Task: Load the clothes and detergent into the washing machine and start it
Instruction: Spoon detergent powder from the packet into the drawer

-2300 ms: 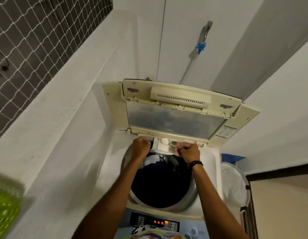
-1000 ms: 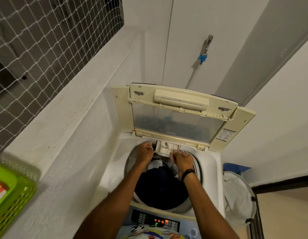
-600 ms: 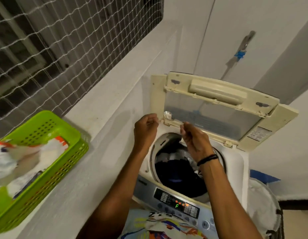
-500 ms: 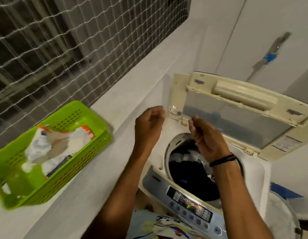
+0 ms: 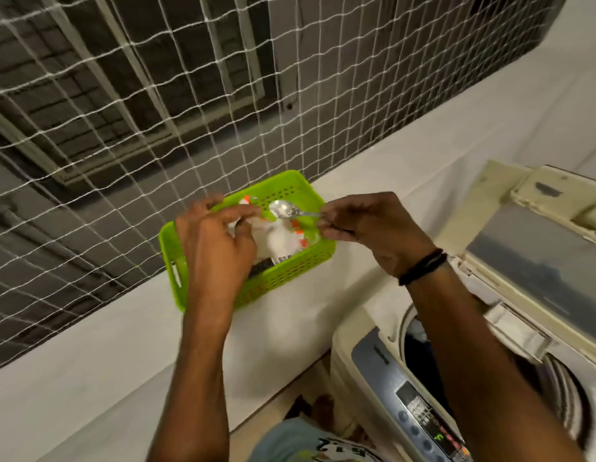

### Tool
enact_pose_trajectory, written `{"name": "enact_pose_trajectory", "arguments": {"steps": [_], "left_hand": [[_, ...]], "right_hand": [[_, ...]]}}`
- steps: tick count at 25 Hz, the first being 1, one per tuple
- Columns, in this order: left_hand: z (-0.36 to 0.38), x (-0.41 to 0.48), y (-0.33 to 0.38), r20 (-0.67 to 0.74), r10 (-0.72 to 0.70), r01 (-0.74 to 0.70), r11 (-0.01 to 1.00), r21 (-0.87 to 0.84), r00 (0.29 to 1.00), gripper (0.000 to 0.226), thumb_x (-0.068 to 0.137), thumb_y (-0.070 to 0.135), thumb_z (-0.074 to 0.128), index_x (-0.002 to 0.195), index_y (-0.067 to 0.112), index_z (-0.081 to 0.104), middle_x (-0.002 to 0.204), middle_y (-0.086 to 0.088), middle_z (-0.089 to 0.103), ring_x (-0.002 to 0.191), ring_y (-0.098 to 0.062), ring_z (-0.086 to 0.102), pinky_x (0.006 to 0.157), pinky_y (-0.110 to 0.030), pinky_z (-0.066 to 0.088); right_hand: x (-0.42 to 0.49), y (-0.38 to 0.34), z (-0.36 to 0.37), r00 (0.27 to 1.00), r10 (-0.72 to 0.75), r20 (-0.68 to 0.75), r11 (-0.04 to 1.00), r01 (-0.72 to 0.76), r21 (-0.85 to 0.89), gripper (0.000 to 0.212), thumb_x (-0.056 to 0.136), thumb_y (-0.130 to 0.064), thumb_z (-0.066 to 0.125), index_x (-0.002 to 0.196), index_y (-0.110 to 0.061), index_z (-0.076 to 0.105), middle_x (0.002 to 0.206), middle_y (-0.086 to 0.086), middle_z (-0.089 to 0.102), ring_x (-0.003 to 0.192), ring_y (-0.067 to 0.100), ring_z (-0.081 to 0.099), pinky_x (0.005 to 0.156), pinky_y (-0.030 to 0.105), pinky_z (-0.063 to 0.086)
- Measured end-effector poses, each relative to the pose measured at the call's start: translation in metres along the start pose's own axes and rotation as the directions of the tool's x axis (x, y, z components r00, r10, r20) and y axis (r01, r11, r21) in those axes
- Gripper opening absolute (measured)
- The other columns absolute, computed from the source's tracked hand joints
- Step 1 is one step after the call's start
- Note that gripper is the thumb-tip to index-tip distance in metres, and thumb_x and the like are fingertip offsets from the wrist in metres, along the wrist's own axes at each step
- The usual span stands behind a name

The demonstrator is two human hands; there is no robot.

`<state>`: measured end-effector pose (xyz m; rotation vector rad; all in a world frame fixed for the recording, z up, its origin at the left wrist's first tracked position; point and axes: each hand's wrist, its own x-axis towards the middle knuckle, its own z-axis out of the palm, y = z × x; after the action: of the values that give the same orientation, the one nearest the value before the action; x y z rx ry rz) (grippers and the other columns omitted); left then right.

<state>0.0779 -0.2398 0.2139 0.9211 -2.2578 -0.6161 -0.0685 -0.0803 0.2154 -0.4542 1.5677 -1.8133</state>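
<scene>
Much of the washing machine (image 5: 383,371) was cut off by the right and bottom edges; only its control panel (image 5: 426,425), part of the drum opening and the raised lid (image 5: 536,248) showed. Dark clothes (image 5: 420,351) lay inside the drum, mostly hidden behind the right forearm. The whole picture was blurred, so the panel's lit figures could not be read.

The detergent packet (image 5: 283,243), white with orange marks, sat in the green basket (image 5: 290,273) on the white ledge (image 5: 123,345) to the left of the machine, under the netted window (image 5: 156,95). Its print was too smeared to read, and the left hand (image 5: 213,248) covered its near end.

The right hand (image 5: 366,228) had its grip pinched together on the handle of a metal spoon (image 5: 285,209), whose bowl hovered over the packet. Whether the bowl carried any powder could not be told. The left hand reached into the basket with fingers curled at the packet's top edge; whether that grip had closed on the packet or only touched it could not be told. A black band (image 5: 423,266) circled the right wrist.
</scene>
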Motion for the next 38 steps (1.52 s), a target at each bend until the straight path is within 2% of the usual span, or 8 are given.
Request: {"name": "enact_pose_trajectory", "arguments": {"steps": [2,4,6,9,19,26,31,38], "left_hand": [[-0.003,0.003,-0.018,0.078,-0.027,0.009,0.973,0.229,0.997,0.030,0.078,0.022,0.058,0.100,0.028,0.077,0.111,-0.015,0.071,0.120,-0.034,0.054,0.104,-0.041,0.026],[-0.002,0.003,-0.027,0.172,-0.090,0.009,0.907,0.421,0.981,0.039,0.080,0.028,0.055,0.114,0.026,0.072,0.112,-0.021,0.068,0.120,-0.037,0.052,0.105,-0.043,0.026],[0.000,0.003,-0.035,0.247,-0.172,0.025,0.863,0.505,0.954,0.048,0.081,0.031,0.063,0.129,0.030,0.062,0.119,-0.022,0.063,0.122,-0.036,0.049,0.105,-0.041,0.025],[0.005,0.001,-0.046,0.306,-0.269,0.094,0.870,0.485,0.913,0.070,0.075,0.037,0.070,0.141,0.035,0.046,0.134,-0.019,0.054,0.127,-0.038,0.044,0.107,-0.041,0.027],[0.000,0.002,-0.043,0.431,-0.263,0.188,0.960,0.209,0.863,0.097,0.076,0.022,0.080,0.153,0.034,0.022,0.149,-0.012,0.035,0.131,-0.035,0.044,0.104,-0.038,0.040],[0.000,0.002,-0.045,0.398,-0.223,0.163,0.970,0.178,0.890,0.097,0.074,0.019,0.082,0.152,0.030,0.027,0.151,-0.010,0.036,0.134,-0.032,0.042,0.106,-0.040,0.041],[-0.001,0.001,-0.045,0.383,-0.211,0.161,0.974,0.159,0.899,0.089,0.075,0.019,0.082,0.150,0.030,0.034,0.149,-0.009,0.037,0.131,-0.032,0.045,0.105,-0.039,0.041],[-0.001,0.000,-0.040,0.335,-0.223,0.186,0.973,0.140,0.916,0.074,0.077,0.018,0.081,0.141,0.035,0.048,0.154,-0.010,0.029,0.140,-0.030,0.035,0.113,-0.034,0.032]], "right_hand": [[0.020,0.001,0.023,0.999,-0.032,0.028,0.907,0.040,-0.419,0.016,0.089,0.005,0.059,0.099,0.014,0.067,0.079,0.012,0.065,0.063,0.010,0.066,0.060,0.014,0.053],[0.043,0.009,0.039,0.992,-0.119,0.047,0.556,0.105,-0.824,0.022,0.087,-0.015,0.055,0.095,-0.007,0.074,0.085,0.004,0.068,0.074,0.015,0.066,0.063,0.016,0.050],[0.062,0.019,0.053,0.986,-0.162,0.041,0.301,0.089,-0.950,0.024,0.083,-0.023,0.056,0.097,-0.014,0.073,0.104,0.008,0.067,0.100,0.030,0.063,0.082,0.029,0.047],[0.081,0.031,0.064,0.997,-0.077,0.017,0.182,0.031,-0.983,0.024,0.086,-0.023,0.059,0.107,-0.015,0.068,0.117,0.011,0.064,0.113,0.035,0.057,0.091,0.034,0.045],[0.098,0.031,0.077,0.969,0.198,0.149,0.320,0.080,-0.944,0.026,0.075,-0.012,0.063,0.099,-0.008,0.072,0.087,0.010,0.074,0.084,0.028,0.071,0.078,0.042,0.059],[0.095,0.029,0.077,0.926,0.371,0.067,0.583,-0.176,-0.793,0.015,0.080,-0.002,0.064,0.070,0.006,0.071,0.067,0.019,0.069,0.054,0.031,0.062,0.055,0.036,0.054],[0.090,0.027,0.072,0.943,0.333,-0.021,0.621,-0.236,-0.747,0.028,0.078,-0.004,0.062,0.051,-0.006,0.063,0.052,0.012,0.062,0.043,0.026,0.055,0.046,0.027,0.048],[0.087,0.015,0.062,0.950,0.302,-0.078,0.746,-0.286,-0.602,0.010,0.075,-0.002,0.070,0.071,0.007,0.073,0.055,0.013,0.066,0.059,0.029,0.068,0.070,0.045,0.062]]}}
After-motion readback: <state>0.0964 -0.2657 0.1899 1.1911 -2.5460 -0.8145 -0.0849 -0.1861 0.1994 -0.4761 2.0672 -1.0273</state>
